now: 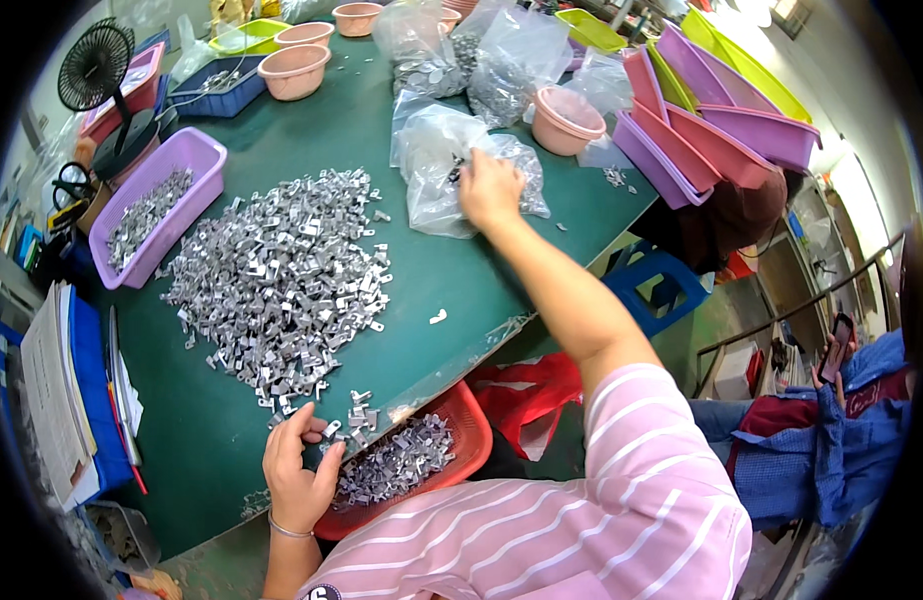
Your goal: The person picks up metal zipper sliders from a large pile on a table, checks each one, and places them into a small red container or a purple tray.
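A large heap of small bent metal brackets [281, 270] lies on the green table. At the heap's near end, by the table edge, my left hand [299, 470] rests with thumb and fingers apart beside a few loose brackets [359, 412]. Below it, under the edge, a red basket [473, 425] holds more brackets. My right hand [491, 188] reaches across to a clear plastic bag [431, 200] lying flat on the table. Its fingers are curled down at small dark pieces [455, 168] on the bag; what they grip is hidden.
A purple basket [209, 160] of metal parts and a black fan [96, 70] stand left. Filled plastic bags [516, 60], a pink bowl [569, 122] and stacked coloured baskets [721, 110] sit at the far side. A blue stool [656, 290] and a seated person [811, 450] are right.
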The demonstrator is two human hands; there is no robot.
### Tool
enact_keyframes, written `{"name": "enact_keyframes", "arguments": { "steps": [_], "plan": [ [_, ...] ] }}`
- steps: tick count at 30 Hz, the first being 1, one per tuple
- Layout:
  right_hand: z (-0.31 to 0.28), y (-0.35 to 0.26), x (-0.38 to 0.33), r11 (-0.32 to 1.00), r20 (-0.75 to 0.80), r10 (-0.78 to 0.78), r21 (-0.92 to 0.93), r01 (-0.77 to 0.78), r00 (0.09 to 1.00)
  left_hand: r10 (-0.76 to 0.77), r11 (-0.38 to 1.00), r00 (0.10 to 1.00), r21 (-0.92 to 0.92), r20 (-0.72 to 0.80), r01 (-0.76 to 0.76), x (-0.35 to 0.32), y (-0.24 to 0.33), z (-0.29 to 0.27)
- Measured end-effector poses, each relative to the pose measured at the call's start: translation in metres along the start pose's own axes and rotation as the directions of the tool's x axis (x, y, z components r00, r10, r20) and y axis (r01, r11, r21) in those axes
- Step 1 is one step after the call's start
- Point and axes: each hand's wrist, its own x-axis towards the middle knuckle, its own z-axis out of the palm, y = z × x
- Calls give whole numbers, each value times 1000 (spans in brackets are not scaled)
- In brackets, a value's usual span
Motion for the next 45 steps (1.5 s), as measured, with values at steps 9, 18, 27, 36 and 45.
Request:
{"name": "enact_keyframes", "arguments": {
  "steps": [9,18,27,36,45],
  "plan": [
    [23,10,-19,976,-271,-216,-76,203,938,-40,999,999,-6,9,40,-3,0,1],
    [24,12,-21,984,-240,-170,-84,154,956,209,269,976,-963,66,7,48,108,-13],
    [27,10,-14,981,-300,-193,-75,179,934,617,-301,749,-807,242,508,85,205,-1],
    [30,12,-15,978,-320,-210,-82,194,924,668,-353,641,-597,379,720,69,222,11],
    [28,12,-14,978,-321,-205,-89,186,925,691,-364,600,-523,403,771,63,236,13]
  ]
}}
